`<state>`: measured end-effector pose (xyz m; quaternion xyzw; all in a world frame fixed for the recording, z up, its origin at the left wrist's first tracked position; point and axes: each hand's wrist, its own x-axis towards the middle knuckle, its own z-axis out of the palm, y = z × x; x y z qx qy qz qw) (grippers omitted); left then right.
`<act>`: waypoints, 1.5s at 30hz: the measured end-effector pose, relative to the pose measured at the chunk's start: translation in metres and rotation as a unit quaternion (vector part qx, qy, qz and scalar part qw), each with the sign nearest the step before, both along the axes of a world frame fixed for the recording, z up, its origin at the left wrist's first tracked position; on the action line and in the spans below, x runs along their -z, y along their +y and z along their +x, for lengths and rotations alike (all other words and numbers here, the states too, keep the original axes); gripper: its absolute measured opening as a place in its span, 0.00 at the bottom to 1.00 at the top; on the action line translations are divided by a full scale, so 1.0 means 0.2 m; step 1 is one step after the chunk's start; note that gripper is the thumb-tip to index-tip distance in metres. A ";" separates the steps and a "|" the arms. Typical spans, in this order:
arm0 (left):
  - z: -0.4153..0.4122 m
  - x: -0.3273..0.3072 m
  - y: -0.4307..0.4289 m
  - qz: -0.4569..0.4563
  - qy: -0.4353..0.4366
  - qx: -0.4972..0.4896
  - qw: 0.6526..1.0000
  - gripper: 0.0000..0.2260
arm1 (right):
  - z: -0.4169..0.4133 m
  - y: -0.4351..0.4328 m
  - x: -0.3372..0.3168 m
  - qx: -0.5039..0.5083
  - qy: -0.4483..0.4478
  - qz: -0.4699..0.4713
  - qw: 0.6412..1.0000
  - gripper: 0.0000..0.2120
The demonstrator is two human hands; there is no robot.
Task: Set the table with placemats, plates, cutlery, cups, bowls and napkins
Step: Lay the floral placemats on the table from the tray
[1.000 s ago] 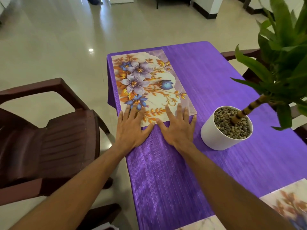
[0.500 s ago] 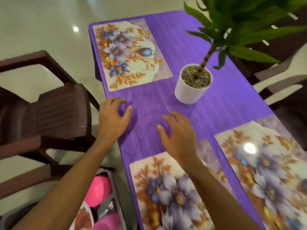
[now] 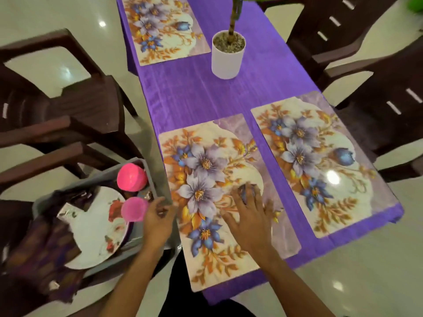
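- Placemats, rectangular and glossy, printed with purple and blue flowers and orange leaves, lie flat on the purple tablecloth.
- The near placemat sits at the table's left edge. The right placemat is just beside it, with a strip of cloth between them. The far placemat is well apart, at the far left corner.
- The right hand rests on the near placemat with its fingers straight and spread; it is motion-blurred.
- The left hand is over the right rim of a grey plastic tray just left of the table. Its fingers are bent beside a cup, but I cannot tell whether they grip anything.
- The tray holds a round white plate with red flower print and two pink plastic cups, one at the far end and one over the plate's edge.
- A white cylindrical plant pot topped with pebbles stands on the cloth beside the far placemat.
- Dark brown chairs flank the table.
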<state>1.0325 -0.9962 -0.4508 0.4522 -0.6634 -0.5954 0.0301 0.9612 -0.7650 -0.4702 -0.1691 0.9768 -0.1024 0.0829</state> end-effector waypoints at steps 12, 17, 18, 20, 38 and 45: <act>-0.02 -0.11 0.15 0.046 0.058 -0.013 0.997 0.03 | -0.04 0.04 -0.02 -0.028 0.007 -0.024 0.999 0.29; 0.01 -0.07 0.15 0.109 0.069 -0.011 0.992 0.05 | -0.08 0.10 -0.01 -0.020 0.005 -0.037 0.999 0.29; 0.02 -0.07 0.15 0.105 0.082 -0.009 0.991 0.06 | -0.08 0.12 -0.02 -0.014 0.005 -0.034 0.999 0.29; 0.02 -0.09 0.15 0.098 0.105 -0.006 0.990 0.06 | -0.09 0.15 -0.02 0.001 0.010 -0.034 0.999 0.29; -0.13 -0.26 0.08 0.209 0.171 -0.035 0.962 0.06 | -0.17 0.63 -0.69 0.241 -0.300 -0.439 0.812 0.11; -0.61 -0.28 0.45 0.177 0.169 0.034 0.969 0.10 | -0.10 0.92 -0.55 0.384 -0.226 -0.632 0.634 0.16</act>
